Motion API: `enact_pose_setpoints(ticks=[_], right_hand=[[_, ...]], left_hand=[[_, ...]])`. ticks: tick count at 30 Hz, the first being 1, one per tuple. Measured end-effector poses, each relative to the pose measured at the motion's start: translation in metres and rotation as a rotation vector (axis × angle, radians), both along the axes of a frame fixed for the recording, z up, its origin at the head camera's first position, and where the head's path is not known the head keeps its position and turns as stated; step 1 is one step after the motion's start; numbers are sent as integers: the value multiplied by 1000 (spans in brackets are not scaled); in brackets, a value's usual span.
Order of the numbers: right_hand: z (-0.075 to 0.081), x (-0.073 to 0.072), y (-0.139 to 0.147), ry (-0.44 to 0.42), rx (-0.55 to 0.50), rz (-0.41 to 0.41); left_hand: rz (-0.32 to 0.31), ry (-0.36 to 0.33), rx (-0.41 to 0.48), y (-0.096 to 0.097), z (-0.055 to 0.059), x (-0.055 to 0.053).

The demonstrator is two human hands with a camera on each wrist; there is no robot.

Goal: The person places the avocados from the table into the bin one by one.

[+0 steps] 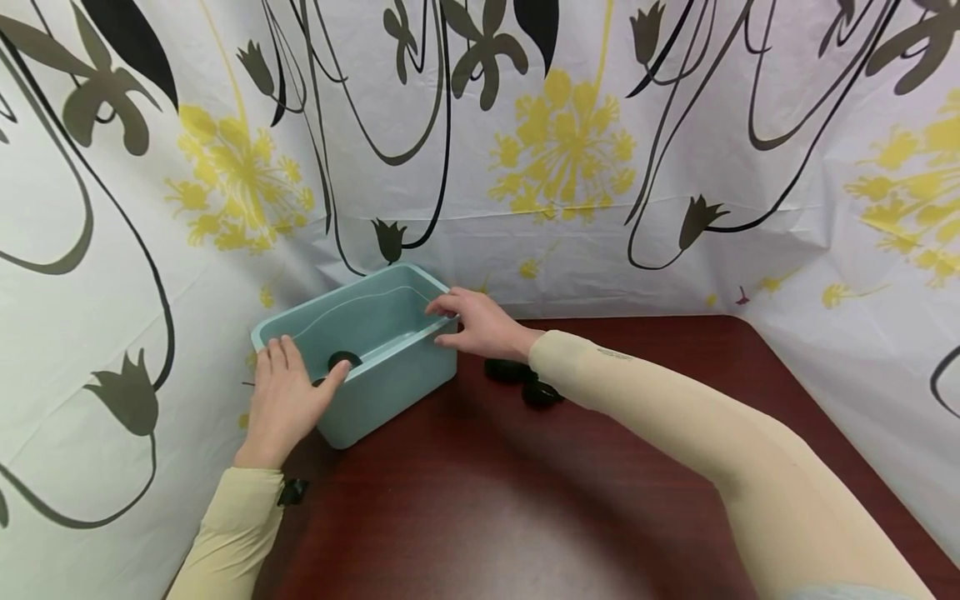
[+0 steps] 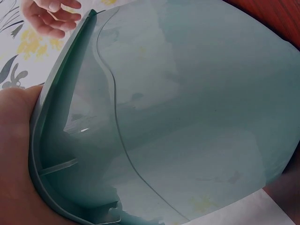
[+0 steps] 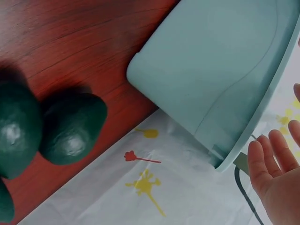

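Observation:
A pale teal plastic bin (image 1: 386, 404) stands angled on the table near the cloth backdrop. My left hand (image 1: 283, 396) is at its left end, fingers extended over the rim and thumb spread apart. At the opposite end, my right hand (image 1: 483, 323) hovers by the rim, its fingers loosely bent; the right wrist view shows the fingers (image 3: 272, 157) relaxed and holding nothing. Inside the bin lies a dark rounded item (image 1: 345, 360), mostly hidden by the near wall. Dark green avocados (image 3: 72, 129) lie on the table beside the bin, below my right forearm.
The dark red-brown wooden table (image 1: 480, 517) runs toward the front and right. A white cloth (image 1: 570, 267) with yellow flowers and dark stems hangs behind and along both sides, close to the bin's back edge.

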State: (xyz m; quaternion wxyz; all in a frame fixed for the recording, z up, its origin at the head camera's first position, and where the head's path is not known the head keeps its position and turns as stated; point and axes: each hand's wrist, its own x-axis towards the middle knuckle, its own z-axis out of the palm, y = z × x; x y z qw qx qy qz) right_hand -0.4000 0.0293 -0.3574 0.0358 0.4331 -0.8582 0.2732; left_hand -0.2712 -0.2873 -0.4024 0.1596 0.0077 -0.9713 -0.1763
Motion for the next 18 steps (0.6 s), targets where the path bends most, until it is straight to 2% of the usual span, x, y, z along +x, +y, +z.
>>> enact_pose_setpoints(ticks=[6, 18], right_hand=[[-5, 1, 16, -7, 11, 7], [-27, -10, 67, -41, 164, -41]], left_hand=[[0, -1, 1, -1, 0, 0], [0, 6, -3, 1, 0, 0]])
